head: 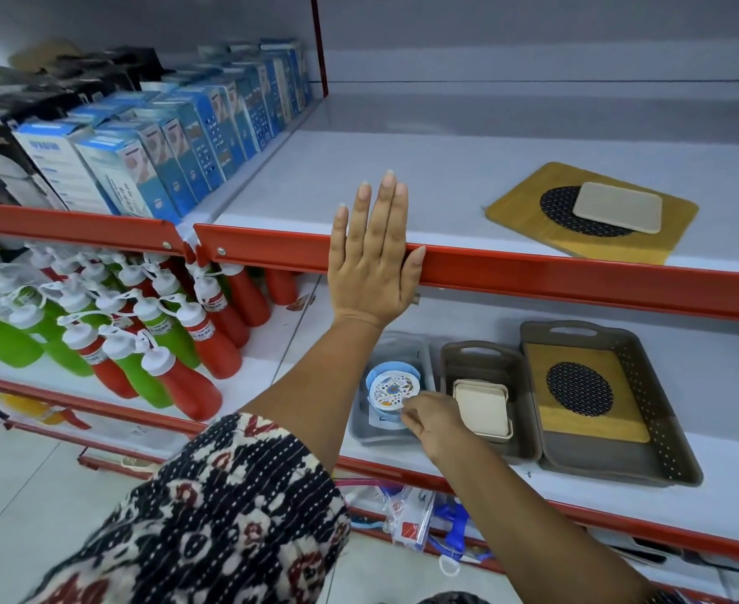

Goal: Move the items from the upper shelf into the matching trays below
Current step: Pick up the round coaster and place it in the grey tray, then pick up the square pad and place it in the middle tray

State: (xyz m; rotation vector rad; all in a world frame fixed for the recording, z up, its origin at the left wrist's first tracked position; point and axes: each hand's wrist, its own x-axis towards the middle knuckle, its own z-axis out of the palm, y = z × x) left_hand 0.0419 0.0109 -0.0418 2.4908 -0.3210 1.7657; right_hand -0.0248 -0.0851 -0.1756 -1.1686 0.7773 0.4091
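Up past the left hand's fingertips, the upper shelf (402, 167) is mostly bare, with only a wooden board (529, 220) off to that hand's right, a black round mat (555, 207) and a beige square pad (618, 207) stacked on it. Below, right of the right hand, a big brown tray (664, 429) holds a matching board, and a smaller brown tray (481, 364) just beside that hand holds beige pads. Left hand (374, 259) is flat and open, fingers spread against the red shelf edge (533, 272). Right hand (435, 422) pinches a small round patterned coaster (391, 390) down in the grey tray (402, 355).
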